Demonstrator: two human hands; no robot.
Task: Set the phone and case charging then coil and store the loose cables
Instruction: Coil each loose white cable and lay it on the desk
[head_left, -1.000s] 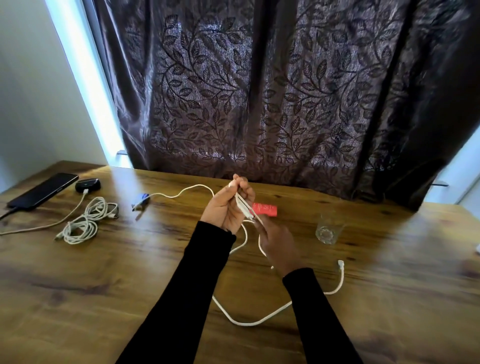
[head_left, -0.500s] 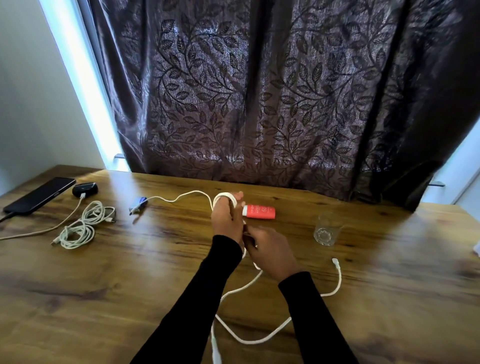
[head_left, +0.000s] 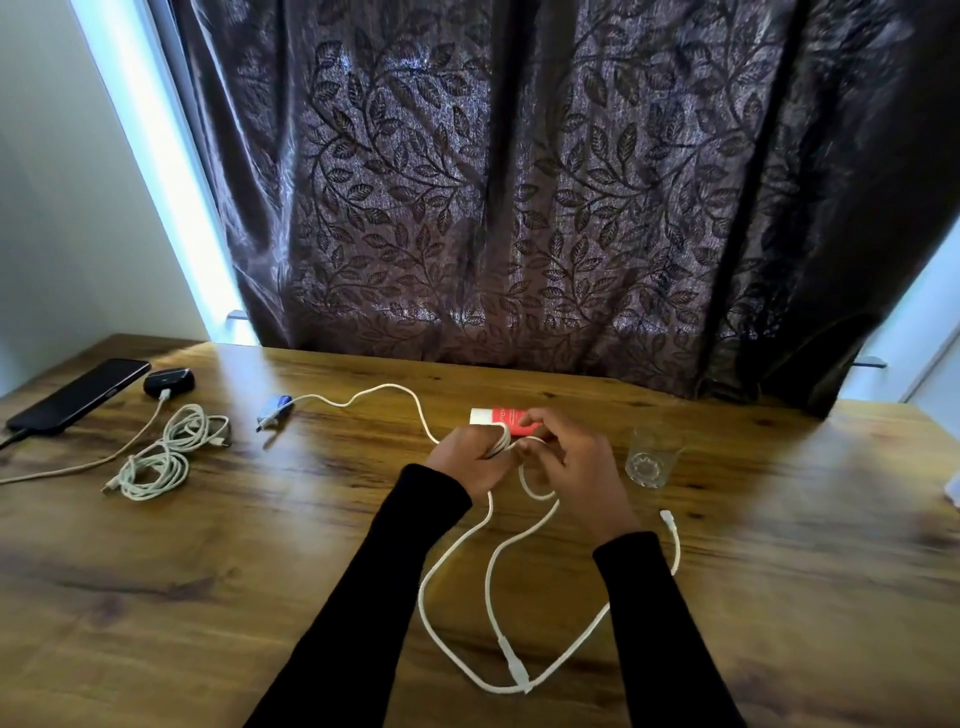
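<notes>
At frame centre the left hand (head_left: 467, 457) curls around white cable (head_left: 452, 566) loops wound over its fingers, while the right hand (head_left: 571, 457) pinches a strand beside it. Slack cord snakes across the wooden table (head_left: 208, 597). A red box (head_left: 501, 418) sits partly hidden behind the hands; a glass (head_left: 652, 457) stands right; coiled cables (head_left: 166, 452), phone (head_left: 78, 395) and case (head_left: 169, 382) lie upper left.

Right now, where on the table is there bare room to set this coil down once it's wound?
Bare wood lies near-left, in front of the coiled cables, and far-right past the glass. The middle is crowded: white cable loops between both sleeves.
</notes>
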